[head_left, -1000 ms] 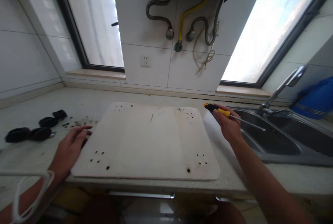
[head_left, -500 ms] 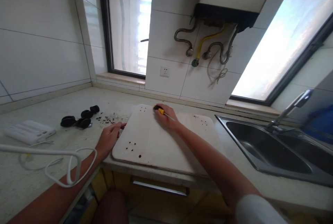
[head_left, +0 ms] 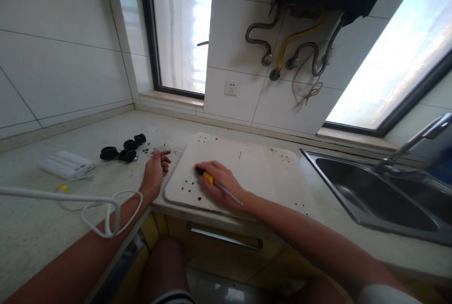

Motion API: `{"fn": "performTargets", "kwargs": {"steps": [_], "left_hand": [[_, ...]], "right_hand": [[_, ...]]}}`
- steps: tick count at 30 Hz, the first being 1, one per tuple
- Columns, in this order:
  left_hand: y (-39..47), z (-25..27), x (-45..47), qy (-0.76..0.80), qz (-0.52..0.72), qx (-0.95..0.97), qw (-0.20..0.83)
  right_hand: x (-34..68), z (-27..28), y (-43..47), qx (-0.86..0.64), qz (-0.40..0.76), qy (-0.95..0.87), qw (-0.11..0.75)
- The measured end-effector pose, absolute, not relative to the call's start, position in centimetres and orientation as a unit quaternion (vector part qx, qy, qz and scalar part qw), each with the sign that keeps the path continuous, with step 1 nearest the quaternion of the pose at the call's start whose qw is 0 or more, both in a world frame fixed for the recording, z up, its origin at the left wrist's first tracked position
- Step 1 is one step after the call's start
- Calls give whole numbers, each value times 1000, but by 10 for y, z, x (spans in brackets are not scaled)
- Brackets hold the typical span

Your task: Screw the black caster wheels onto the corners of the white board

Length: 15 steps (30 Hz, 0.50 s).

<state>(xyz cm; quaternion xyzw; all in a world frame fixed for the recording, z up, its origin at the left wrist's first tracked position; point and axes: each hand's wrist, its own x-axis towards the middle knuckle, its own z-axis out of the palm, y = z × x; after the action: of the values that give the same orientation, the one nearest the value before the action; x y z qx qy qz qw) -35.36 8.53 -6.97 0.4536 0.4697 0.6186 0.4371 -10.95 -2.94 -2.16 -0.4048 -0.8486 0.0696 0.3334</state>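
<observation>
A white board (head_left: pixel 254 176) with rounded corners and small holes near its corners lies flat on the counter. My right hand (head_left: pixel 222 184) is over its left half, closed around a screwdriver (head_left: pixel 209 178) with a yellow and black handle. The metal shaft points back toward my wrist. Left of the board, my left hand (head_left: pixel 155 172) hovers with its fingers apart and nothing in them. Small dark bits (head_left: pixel 159 147) lie on the counter beyond it. Black caster wheels (head_left: pixel 127 154) sit farther left. A thin dark mark (head_left: pixel 240 155) shows on the board.
A white power bank (head_left: pixel 67 165) lies at the left, and a white cable (head_left: pixel 102 198) loops over my left forearm. To the right is a steel sink (head_left: pixel 356 186) with a tap (head_left: pixel 413 146). A drawer handle (head_left: pixel 224 236) juts below the counter edge.
My right hand has moved with the screwdriver from the board's far edge toward its near left part. My left hand has come off the board's left edge and opened. The view has tilted down.
</observation>
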Motion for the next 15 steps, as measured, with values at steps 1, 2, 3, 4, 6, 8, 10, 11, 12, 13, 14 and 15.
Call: {"fn": "performTargets", "kwargs": {"steps": [1, 2, 3, 4, 6, 8, 10, 11, 12, 13, 14, 15], "left_hand": [[85, -69, -354, 470, 618, 455, 437], [84, -69, -354, 469, 617, 457, 436], [83, -68, -354, 469, 616, 460, 434], [83, -68, -354, 469, 615, 464, 431], [82, -68, -354, 470, 613, 471, 426], [81, -67, -355, 471, 610, 478, 421], [80, -66, -356, 472, 605, 485, 420], [80, -66, -356, 471, 601, 489, 421], [79, -65, -357, 471, 596, 493, 424], [79, -65, -357, 470, 591, 497, 427], [79, -65, -358, 469, 585, 502, 431], [78, -65, -359, 468, 579, 505, 436]], "right_hand": [[-114, -24, -47, -355, 79, -878, 310], [-119, -26, -62, -287, 84, -914, 274], [-126, -28, -73, -235, 65, -939, 243], [-132, -29, -79, -246, 54, -933, 259], [-143, -32, -78, -334, 46, -888, 312], [-149, -36, -72, -423, 43, -832, 356], [-154, -43, -77, -423, 43, -834, 353], [-156, -46, -86, -395, 45, -852, 339], [-156, -50, -99, -354, 48, -877, 321], [-155, -55, -114, -309, 50, -896, 314], [-151, -59, -131, -303, 42, -903, 303], [-144, -64, -147, -310, 19, -900, 307]]}}
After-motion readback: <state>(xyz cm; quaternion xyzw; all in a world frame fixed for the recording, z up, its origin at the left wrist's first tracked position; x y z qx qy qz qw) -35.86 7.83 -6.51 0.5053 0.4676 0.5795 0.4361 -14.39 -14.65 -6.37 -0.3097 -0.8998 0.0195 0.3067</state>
